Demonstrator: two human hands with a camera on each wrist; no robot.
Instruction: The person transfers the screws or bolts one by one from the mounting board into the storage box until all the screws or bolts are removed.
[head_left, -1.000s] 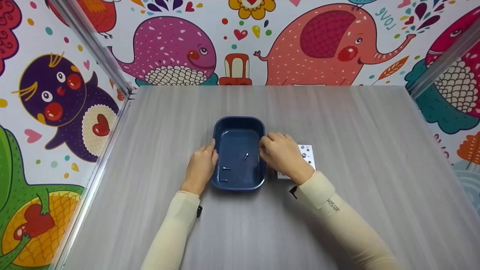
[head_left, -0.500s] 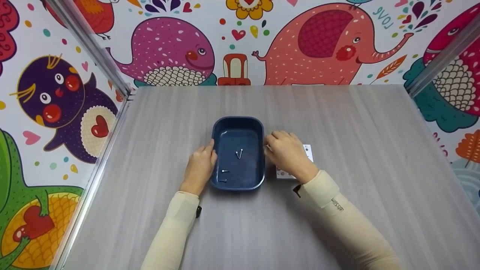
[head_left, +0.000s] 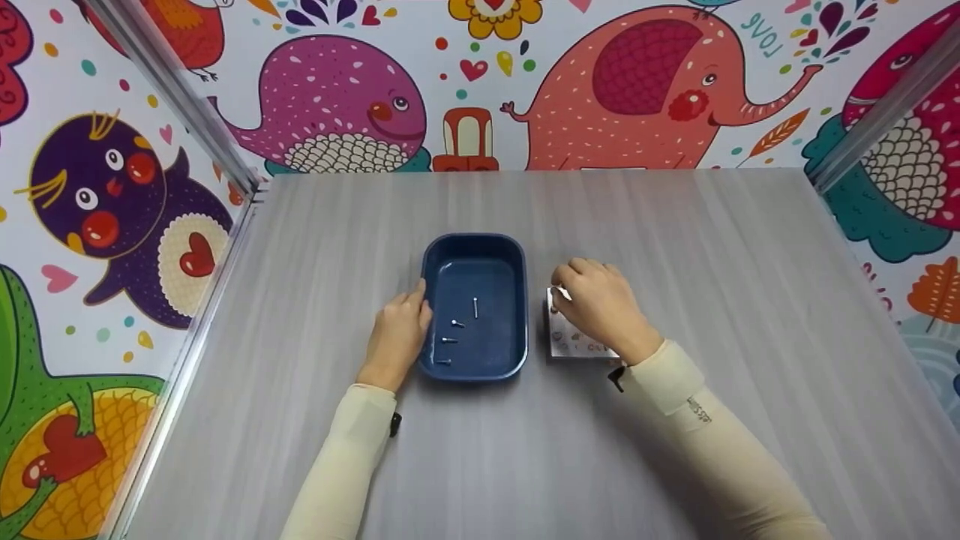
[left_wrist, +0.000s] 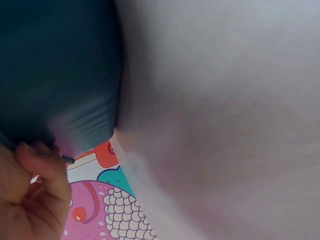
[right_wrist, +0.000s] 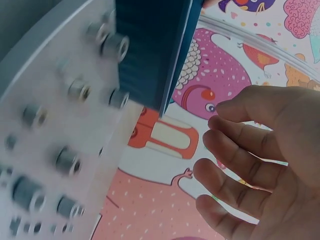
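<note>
A dark blue tub [head_left: 474, 247] stands on the table with several small metal screws [head_left: 475, 307] lying loose on its floor. My left hand [head_left: 397, 334] holds the tub's left rim; in the left wrist view its fingers [left_wrist: 42, 167] curl at that edge. To the tub's right is a light metal block [head_left: 577, 346], partly covered by my right hand [head_left: 604, 307]. Seen from the right wrist, small metal cylinders [right_wrist: 67, 161] of different sizes, hollow at their ends, stand out of the block's face. My right fingers are loosely bent, thumb close to index finger, with nothing visible between them.
The grey wood-grain table [head_left: 300, 247] runs around both items. Behind and at the sides stand panels printed with cartoon animals [head_left: 345, 97], with a metal rail [head_left: 180, 112] along the left corner.
My right hand has moved right, from the tub's right rim to above the block. One more screw lies in the tub, and the screws have shifted. My left hand stays on the rim.
</note>
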